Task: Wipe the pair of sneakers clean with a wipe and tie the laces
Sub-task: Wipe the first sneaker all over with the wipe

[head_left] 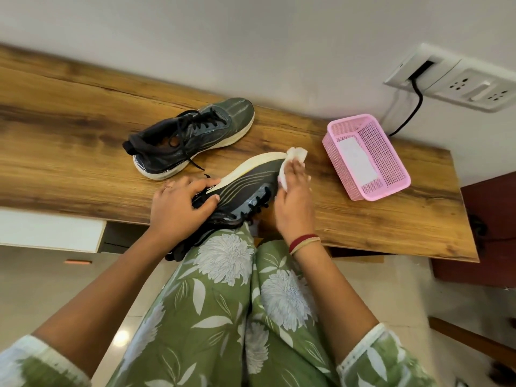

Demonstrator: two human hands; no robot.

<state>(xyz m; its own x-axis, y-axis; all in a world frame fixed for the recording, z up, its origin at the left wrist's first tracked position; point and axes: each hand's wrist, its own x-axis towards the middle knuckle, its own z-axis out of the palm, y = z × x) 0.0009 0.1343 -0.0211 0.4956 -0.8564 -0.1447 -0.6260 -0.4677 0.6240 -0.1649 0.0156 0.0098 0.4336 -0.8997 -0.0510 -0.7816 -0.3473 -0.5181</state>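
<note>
Clerk: Grip, entry one. Left hand (178, 202) is curled round the heel end of the near sneaker (245, 177), thumb on the upper, fingers over the sole edge. Right hand (294, 196) pinches a white wipe (297, 155) against the toe end.

Checker: Where does that shoe lie?

Clerk: Tipped on its side with the sole turned away from the person, heel end over the lap, toe over the front edge of the wooden desk (69, 135).

Checker: Handling?

Clerk: Judged light, an easy one-hand hold. The dark mesh upper is soft with pale stripes and would likely dent under a thumb. The pale foam sole (251, 163) is thick and looks firmer. It is best held at the heel or along the sole edge, where it should be stiffest. The wipe is thin, limp and crumpled, probably damp, so it needs bunching under the fingertips.

Checker: Entry two?

Clerk: Second sneaker (195, 135), upright on the desk, beyond the first and clear of both hands. Black laces (192, 160) are untied, with one end trailing on the wood. They are floppy cord, best taken near the ends for tying.

Checker: Sundries?

Clerk: Pink perforated basket (389, 155), plastic with rigid-looking walls and something flat and white inside that I cannot identify. Wall socket panel (460, 82) with a black cable (413, 107).
</note>
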